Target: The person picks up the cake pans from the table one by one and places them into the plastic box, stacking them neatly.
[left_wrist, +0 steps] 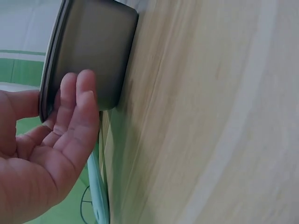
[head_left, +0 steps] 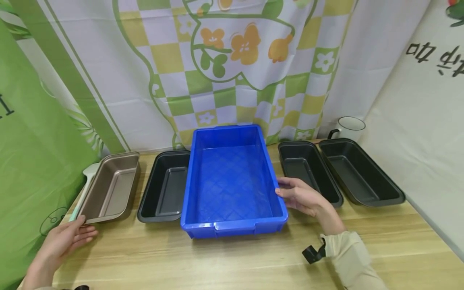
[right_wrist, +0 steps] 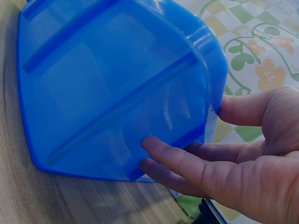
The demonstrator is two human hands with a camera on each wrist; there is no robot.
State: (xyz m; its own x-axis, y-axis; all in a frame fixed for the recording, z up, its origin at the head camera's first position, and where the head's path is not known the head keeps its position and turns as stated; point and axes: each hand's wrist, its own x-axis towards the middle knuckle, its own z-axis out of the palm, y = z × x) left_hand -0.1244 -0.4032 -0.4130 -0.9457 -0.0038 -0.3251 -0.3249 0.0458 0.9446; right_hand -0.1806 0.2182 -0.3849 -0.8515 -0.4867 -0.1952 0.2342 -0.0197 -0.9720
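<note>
One brown pan [head_left: 121,187] lies near the left edge of the table [head_left: 156,257]; we see the left hand [head_left: 65,239] pinch its near rim, thumb above, other fingers below. Midway along the back edge sits a blue bin [head_left: 233,183], whose right rim the right hand [head_left: 299,197] grips, thumb on the rim, fingers outside. We note three black pans [head_left: 301,171] flanking the bin.
</note>
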